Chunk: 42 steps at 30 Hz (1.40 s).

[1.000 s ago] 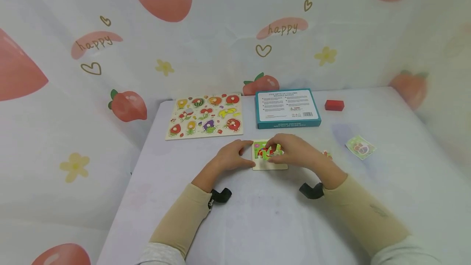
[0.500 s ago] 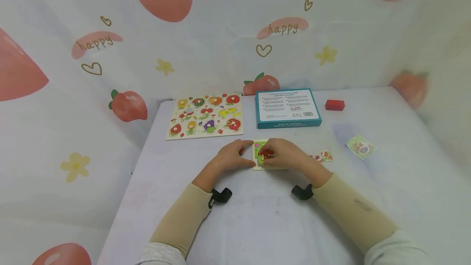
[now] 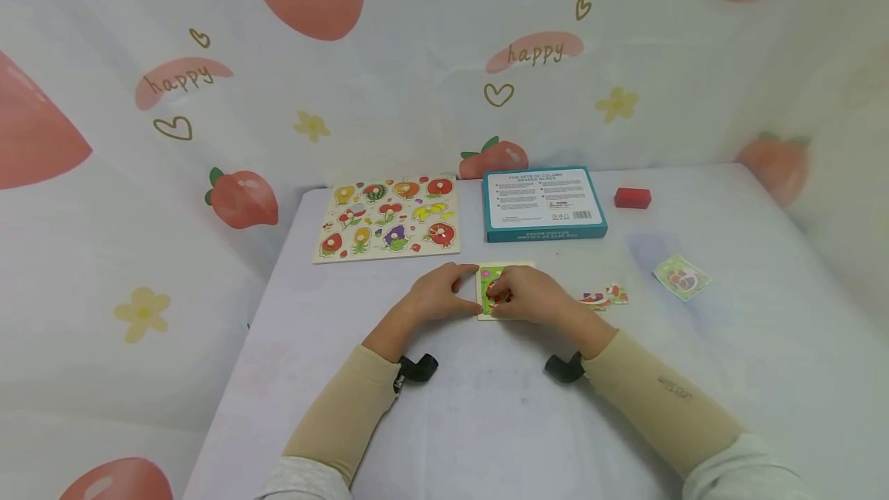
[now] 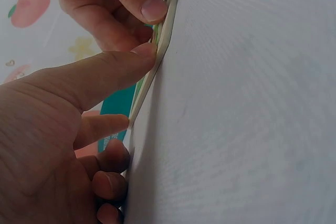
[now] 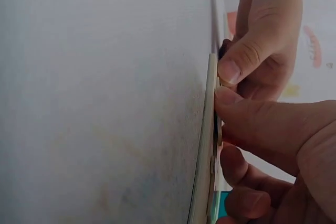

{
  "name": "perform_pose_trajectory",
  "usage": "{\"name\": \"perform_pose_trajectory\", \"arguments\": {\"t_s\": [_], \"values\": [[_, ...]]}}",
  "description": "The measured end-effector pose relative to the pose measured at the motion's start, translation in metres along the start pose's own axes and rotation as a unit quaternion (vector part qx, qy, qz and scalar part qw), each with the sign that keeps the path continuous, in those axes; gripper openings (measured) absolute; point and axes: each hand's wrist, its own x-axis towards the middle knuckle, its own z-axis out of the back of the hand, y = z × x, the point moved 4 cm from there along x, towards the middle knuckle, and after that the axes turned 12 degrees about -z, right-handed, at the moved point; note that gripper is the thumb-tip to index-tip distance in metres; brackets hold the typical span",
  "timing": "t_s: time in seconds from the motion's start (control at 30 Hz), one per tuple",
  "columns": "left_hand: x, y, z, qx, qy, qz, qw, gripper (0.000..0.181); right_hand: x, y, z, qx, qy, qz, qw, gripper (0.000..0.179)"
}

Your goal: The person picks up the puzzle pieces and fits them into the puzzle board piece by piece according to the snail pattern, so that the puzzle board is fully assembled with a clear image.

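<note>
A small wooden puzzle board (image 3: pixel 479 292) with a green and red picture lies on the table, partly covered by the hands. My left hand (image 3: pixel 437 293) holds its left edge, thumb at the near corner and index finger at the far one. Over the picture, my right hand (image 3: pixel 535 299) pinches a small puzzle piece (image 5: pixel 219 127) against the board, its thumb and bent fingers right at the surface. The two thumbs sit close together in the right wrist view. Just right of the right hand lie loose puzzle pieces (image 3: pixel 614 294).
Behind the hands are a fruit peg puzzle (image 3: pixel 380 214) at left and a teal-edged box (image 3: pixel 545 203) at centre. A red block (image 3: pixel 632 197) stands at the back right, with a small picture card (image 3: pixel 681 278) nearer. A printed cloth hangs behind the table.
My right hand has moved left across the board and settled low over its left part with the piece. More of the loose pieces at right now shows. The left hand stays put.
</note>
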Motion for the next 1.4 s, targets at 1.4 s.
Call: {"name": "perform_pose_trajectory", "arguments": {"t_s": [1.4], "values": [[-0.001,-0.004,-0.001,-0.003,0.0,0.017,0.9999,0.081,-0.06,-0.004,0.047,-0.013,-0.076,-0.034,0.9965,0.049]]}}
